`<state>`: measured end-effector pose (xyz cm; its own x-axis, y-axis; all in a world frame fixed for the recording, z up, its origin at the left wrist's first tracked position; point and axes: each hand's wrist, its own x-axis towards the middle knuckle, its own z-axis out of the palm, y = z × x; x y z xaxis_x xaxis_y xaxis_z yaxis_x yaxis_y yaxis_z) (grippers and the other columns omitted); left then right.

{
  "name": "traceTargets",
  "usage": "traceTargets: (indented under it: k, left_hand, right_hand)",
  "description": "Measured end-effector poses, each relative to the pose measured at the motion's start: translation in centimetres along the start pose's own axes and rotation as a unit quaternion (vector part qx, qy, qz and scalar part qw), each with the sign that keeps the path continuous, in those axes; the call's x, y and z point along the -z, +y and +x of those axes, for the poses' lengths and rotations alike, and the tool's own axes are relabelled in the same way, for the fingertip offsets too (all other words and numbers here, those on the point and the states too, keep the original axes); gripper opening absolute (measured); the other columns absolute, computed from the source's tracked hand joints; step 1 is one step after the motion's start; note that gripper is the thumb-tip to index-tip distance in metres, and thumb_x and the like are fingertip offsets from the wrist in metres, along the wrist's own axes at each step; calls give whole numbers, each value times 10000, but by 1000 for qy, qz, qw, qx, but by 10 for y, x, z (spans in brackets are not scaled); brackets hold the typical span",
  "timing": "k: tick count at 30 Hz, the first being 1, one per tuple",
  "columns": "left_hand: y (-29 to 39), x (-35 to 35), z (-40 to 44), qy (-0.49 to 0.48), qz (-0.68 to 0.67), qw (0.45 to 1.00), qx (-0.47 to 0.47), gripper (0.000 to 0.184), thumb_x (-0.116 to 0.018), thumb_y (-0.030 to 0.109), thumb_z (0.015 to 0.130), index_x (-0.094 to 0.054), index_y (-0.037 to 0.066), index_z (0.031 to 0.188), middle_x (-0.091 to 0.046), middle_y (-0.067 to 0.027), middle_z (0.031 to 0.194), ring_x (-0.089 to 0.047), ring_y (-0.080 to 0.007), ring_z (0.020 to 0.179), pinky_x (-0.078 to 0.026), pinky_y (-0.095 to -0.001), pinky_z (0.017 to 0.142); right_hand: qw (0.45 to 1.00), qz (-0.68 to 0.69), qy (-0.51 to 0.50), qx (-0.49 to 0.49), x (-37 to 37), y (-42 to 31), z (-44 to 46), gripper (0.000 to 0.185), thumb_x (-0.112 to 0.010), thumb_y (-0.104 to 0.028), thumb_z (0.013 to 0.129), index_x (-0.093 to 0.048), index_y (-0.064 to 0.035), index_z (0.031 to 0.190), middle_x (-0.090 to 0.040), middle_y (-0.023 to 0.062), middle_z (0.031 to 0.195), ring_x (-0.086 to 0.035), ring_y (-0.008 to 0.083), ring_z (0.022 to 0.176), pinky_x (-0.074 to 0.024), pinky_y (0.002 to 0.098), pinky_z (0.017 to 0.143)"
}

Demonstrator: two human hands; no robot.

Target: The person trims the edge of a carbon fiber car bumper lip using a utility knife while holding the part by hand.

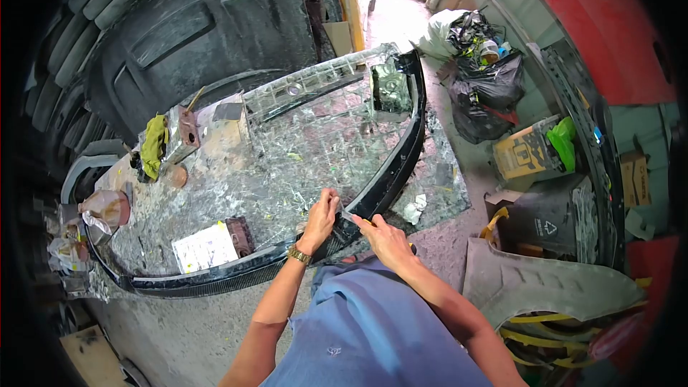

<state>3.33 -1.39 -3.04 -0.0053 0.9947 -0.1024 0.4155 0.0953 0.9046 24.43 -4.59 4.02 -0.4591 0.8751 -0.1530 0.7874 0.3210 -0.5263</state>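
I see the right hand [389,244] curled round an orange-handled tool [368,222], forearm slanting up from the lower right. Just beside it, the left hand [319,222] angles upward, fingers pinched together, on what I cannot tell. Both are at the curved black trim [405,154] on the stained table [322,136].

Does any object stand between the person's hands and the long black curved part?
Nothing visible blocks the way. The left hand is right at the black curved part; the right hand is close beside it, holding an orange tool. The crumpled white paper lies off to the side.
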Motion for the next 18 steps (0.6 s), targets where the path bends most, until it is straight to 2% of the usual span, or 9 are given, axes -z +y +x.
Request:
traceTargets:
  k: [2, 4, 5, 11, 13, 14, 16, 18]
  left_hand:
    - [-2, -1, 1, 12, -9, 1000, -5, 192, -515, 223, 1078, -497, 55, 1168, -628, -160, 850, -604, -308, 722, -478, -418, 688]
    - [0, -1, 0, 25, 1, 1000, -15, 185, -496, 232, 1081, -491, 65, 1160, -631, -214, 809, -629, -434, 729, -468, -477, 651]
    - [1, -1, 0, 26, 1, 1000, -15, 185, -496, 232, 1081, -491, 65, 1160, -631, -214, 809, -629, -434, 729, -468, -477, 651]
    - [3, 0, 0, 31, 7, 999, -5, 181, -499, 228, 1080, -500, 59, 1146, -640, -215, 831, -640, -427, 746, -474, -468, 656]
    - [0, -2, 0, 30, -23, 999, -14, 203, -505, 229, 1084, -492, 47, 1173, -622, -158, 834, -595, -300, 718, -469, -420, 680]
    - [-1, -4, 0, 29, -24, 999, -13, 203, -505, 229, 1084, -492, 47, 1173, -622, -158, 834, -595, -300, 718, -469, -420, 680]
    - [2, -2, 1, 44, -13, 999, -16, 166, -500, 212, 1079, -505, 57, 1141, -644, -211, 828, -643, -432, 756, -475, -474, 653]
    - [5, -2, 1, 48, -6, 999, -7, 167, -501, 211, 1079, -504, 57, 1142, -641, -210, 821, -642, -432, 748, -472, -477, 646]
  right_hand:
    - [1000, -6, 5, 6, 0, 1, -2, 417, -596, -216, 1004, -571, -238, 1420, -549, 141, 948, -670, 383, 767, -546, 500, 679]
    - [999, 8, -27, -21, 3, 1, -6, 420, -602, -218, 1002, -571, -241, 1420, -548, 143, 947, -666, 386, 767, -541, 499, 675]
    - [999, 7, -27, -20, 4, 1, -6, 420, -602, -218, 1002, -571, -241, 1420, -548, 143, 947, -666, 386, 767, -541, 499, 675]
    - [999, 13, -26, -20, 4, -1, 1, 420, -611, -205, 998, -579, -241, 1415, -545, 145, 944, -666, 379, 768, -532, 503, 671]
    - [1000, 6, -10, -12, 2, 0, 1, 419, -613, -197, 996, -583, -242, 1412, -546, 144, 943, -669, 378, 774, -537, 498, 676]
    - [1000, 6, -10, -13, 1, 1, -1, 419, -613, -197, 996, -583, -242, 1412, -546, 144, 943, -669, 378, 774, -537, 498, 676]
    - [999, 25, -11, -20, 2, 1, -3, 417, -613, -187, 993, -588, -237, 1407, -545, 143, 936, -671, 378, 775, -539, 497, 674]
    - [999, 15, -16, -23, 3, 1, -7, 418, -614, -184, 992, -589, -235, 1406, -543, 143, 934, -671, 377, 771, -541, 495, 671]
